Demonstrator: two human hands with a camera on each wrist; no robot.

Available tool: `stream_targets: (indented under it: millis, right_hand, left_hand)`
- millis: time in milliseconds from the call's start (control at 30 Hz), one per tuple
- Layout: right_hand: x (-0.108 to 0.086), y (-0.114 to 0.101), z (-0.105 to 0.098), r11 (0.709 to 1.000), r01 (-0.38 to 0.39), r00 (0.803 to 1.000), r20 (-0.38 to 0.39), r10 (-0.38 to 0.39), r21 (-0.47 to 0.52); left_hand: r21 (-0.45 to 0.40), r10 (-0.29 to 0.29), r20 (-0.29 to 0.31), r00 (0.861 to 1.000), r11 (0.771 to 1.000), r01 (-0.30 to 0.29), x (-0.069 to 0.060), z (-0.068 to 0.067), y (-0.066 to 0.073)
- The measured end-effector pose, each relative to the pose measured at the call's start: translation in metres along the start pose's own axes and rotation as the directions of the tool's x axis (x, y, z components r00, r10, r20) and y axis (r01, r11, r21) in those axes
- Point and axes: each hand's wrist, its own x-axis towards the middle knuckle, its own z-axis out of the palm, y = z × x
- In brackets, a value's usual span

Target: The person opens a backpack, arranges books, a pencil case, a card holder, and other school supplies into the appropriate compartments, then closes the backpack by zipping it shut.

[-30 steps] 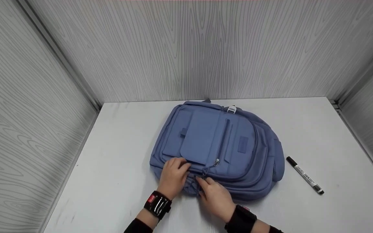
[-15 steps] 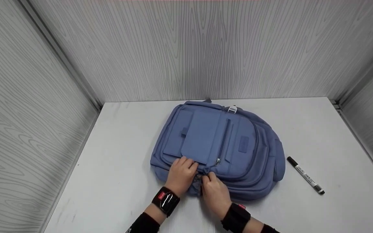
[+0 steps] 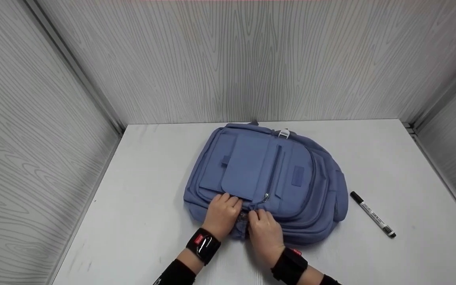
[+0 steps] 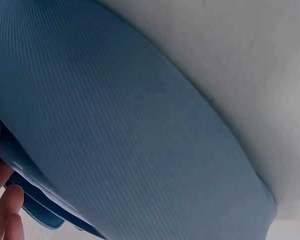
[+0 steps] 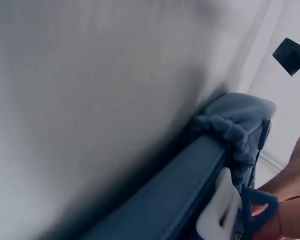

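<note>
A blue backpack (image 3: 247,166) lies front side up on the white table, its top to the right. My left hand (image 3: 222,217) grips its near side, just below the front flap, with curled fingers. Close beside it, my right hand (image 3: 265,233) pinches the same side; its fingertips are hidden in the head view. Gathered fabric of a side pocket (image 3: 240,229) shows between the hands. In the right wrist view, my right fingers are at a blue loop (image 5: 262,206) beside a white buckle (image 5: 220,210). My left fingers (image 4: 7,212) appear at the left wrist view's edge.
To the right of the backpack lies a black-and-white marker (image 3: 372,213), its cap toward the backpack. A metal zip pull (image 3: 266,196) sits above my right hand. Grey wood-grain walls (image 3: 251,59) stand at the back and both sides of the table (image 3: 133,178).
My left hand has moved to the right along the backpack's near edge. My right hand has shifted slightly up, its fingers curled in tighter. The backpack and marker stay in place.
</note>
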Motion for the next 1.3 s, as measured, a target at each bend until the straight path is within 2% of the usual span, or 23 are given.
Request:
stream_targets:
  millis: [133, 300, 400, 500, 600, 700, 833, 933, 1100, 1300]
  right_hand:
    - [0.004, 0.005, -0.007, 0.998, 0.014, 0.999, 0.029, -0.016, 0.062]
    - [0.006, 0.014, -0.021, 0.979, -0.038, 0.987, 0.162, 0.005, 0.198]
    - [0.007, 0.022, -0.03, 0.97, -0.076, 0.984, 0.175, 0.035, 0.232]
    - [0.008, 0.034, -0.04, 0.965, -0.084, 0.988, 0.146, 0.049, 0.247]
    - [0.006, 0.052, -0.053, 0.96, -0.089, 0.985, 0.165, 0.046, 0.265]
    - [0.001, 0.071, -0.067, 0.962, -0.058, 0.985, 0.171, 0.012, 0.266]
    - [-0.004, 0.097, -0.083, 0.969, 0.009, 0.989, 0.142, -0.045, 0.247]
    - [-0.003, 0.115, -0.092, 0.97, 0.024, 0.988, 0.144, -0.06, 0.24]
    - [0.009, 0.144, -0.1, 0.978, 0.029, 0.981, 0.184, -0.067, 0.205]
    - [0.03, 0.178, -0.098, 0.988, 0.072, 0.979, 0.18, -0.095, 0.134]
  left_hand:
    - [0.011, 0.002, -0.01, 1.0, 1.0, -0.002, 0.0, 0.002, 0.0]
    - [0.018, 0.004, 0.021, 1.0, 1.0, -0.004, -0.002, 0.002, 0.0]
    - [0.016, 0.011, 0.052, 0.999, 1.0, -0.012, -0.002, 0.001, -0.001]
    - [0.012, 0.021, 0.075, 0.997, 1.0, -0.022, -0.002, 0.0, -0.001]
    - [0.015, 0.028, 0.087, 0.996, 0.999, -0.029, -0.003, 0.001, -0.002]
    - [0.025, 0.029, 0.079, 0.996, 0.999, -0.031, -0.004, 0.001, -0.003]
    - [0.033, 0.025, 0.074, 0.997, 0.999, -0.028, -0.004, 0.001, -0.004]
    - [0.028, 0.025, 0.08, 0.996, 0.999, -0.028, -0.003, 0.001, -0.004]
    - [0.015, 0.032, 0.101, 0.994, 0.999, -0.033, -0.002, -0.001, -0.003]
    - [-0.027, 0.03, 0.112, 0.993, 0.999, -0.027, -0.001, -0.004, 0.0]
